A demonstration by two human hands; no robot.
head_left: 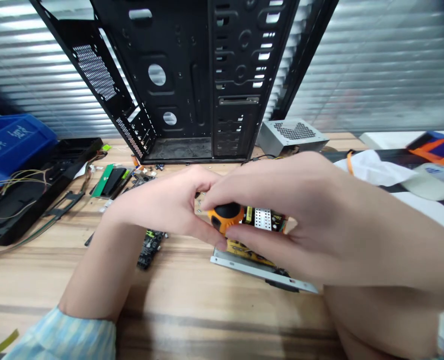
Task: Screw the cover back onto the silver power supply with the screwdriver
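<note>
My right hand (312,215) pinches an orange and black screwdriver handle (227,216) between thumb and fingers, near the middle of the view. The screwdriver's shaft and tip are hidden below the handle. My left hand (173,202) reaches in from the left, its thumb tip beside the handle; whatever its other fingers hold, if anything, is hidden. Beneath my hands lies an opened metal tray (252,270) with a yellow circuit board (244,250), partly covered by my right hand. Left of it, a black circuit board piece (149,250) rests on the table.
A black computer case frame (180,75) stands at the back. Behind my right hand sits a silver power supply box (293,135). On the left are a blue bin (15,145), a black panel (68,160) with wires, and a green board (104,181). White cloth (379,167) lies right.
</note>
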